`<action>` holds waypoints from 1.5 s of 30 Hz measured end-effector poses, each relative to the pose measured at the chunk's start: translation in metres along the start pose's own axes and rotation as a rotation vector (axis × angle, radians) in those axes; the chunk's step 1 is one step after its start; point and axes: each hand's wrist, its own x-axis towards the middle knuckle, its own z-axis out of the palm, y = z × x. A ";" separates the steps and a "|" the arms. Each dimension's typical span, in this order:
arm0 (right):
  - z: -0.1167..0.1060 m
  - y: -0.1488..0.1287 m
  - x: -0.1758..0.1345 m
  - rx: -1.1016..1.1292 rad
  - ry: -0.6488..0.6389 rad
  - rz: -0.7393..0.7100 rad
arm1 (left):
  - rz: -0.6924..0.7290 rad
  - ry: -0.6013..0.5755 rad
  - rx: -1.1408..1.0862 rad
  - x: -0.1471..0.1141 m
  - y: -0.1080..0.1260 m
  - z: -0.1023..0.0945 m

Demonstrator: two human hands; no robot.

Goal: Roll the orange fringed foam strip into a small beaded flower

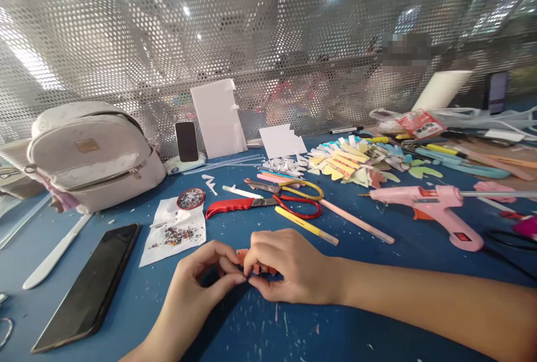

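Near the front of the blue table, my left hand (pixel 201 283) and my right hand (pixel 289 267) meet with their fingertips pinched together. Between them is a small orange piece (pixel 242 254) with a notched edge, mostly covered by my right fingers. What lies right at the fingertips is too small to make out. Just beyond my right hand lies a yellow pen (pixel 306 226). Farther back are scissors (pixel 300 197) with yellow and red handles and a red-handled knife (pixel 235 205). A white paper (pixel 172 233) with dark specks lies past my left hand.
A black phone (pixel 90 286) lies at the left, near a white backpack (pixel 92 155). On the right rests a pink glue gun (pixel 436 205) with its cord. Cut paper strips (pixel 348 160) are heaped at the back. Behind everything stands a perforated metal screen (pixel 268 43).
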 end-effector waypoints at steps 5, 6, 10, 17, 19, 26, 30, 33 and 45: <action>-0.001 0.003 -0.002 -0.006 -0.057 -0.024 | 0.036 -0.005 0.046 -0.004 0.004 0.002; -0.001 0.003 -0.002 -0.007 -0.062 -0.043 | 0.037 -0.016 0.055 -0.004 0.005 0.003; -0.001 0.005 -0.003 0.051 -0.044 -0.053 | 0.030 -0.040 0.087 -0.005 0.008 0.004; -0.002 0.007 -0.004 0.167 -0.078 -0.048 | 0.036 -0.057 0.071 -0.004 0.010 0.005; -0.003 0.007 -0.004 0.193 -0.085 -0.051 | 0.032 -0.064 0.075 -0.005 0.010 0.005; -0.008 0.001 0.000 0.357 0.013 0.170 | 0.071 -0.085 0.184 -0.006 0.011 0.004; -0.009 0.001 0.001 0.371 0.067 0.319 | 0.251 -0.180 0.263 -0.008 0.012 0.004; -0.008 0.002 0.000 0.360 0.068 0.312 | 0.314 -0.217 0.282 -0.009 0.012 0.004; -0.010 0.002 0.005 0.381 0.157 0.308 | 0.324 -0.208 0.306 -0.005 0.007 -0.007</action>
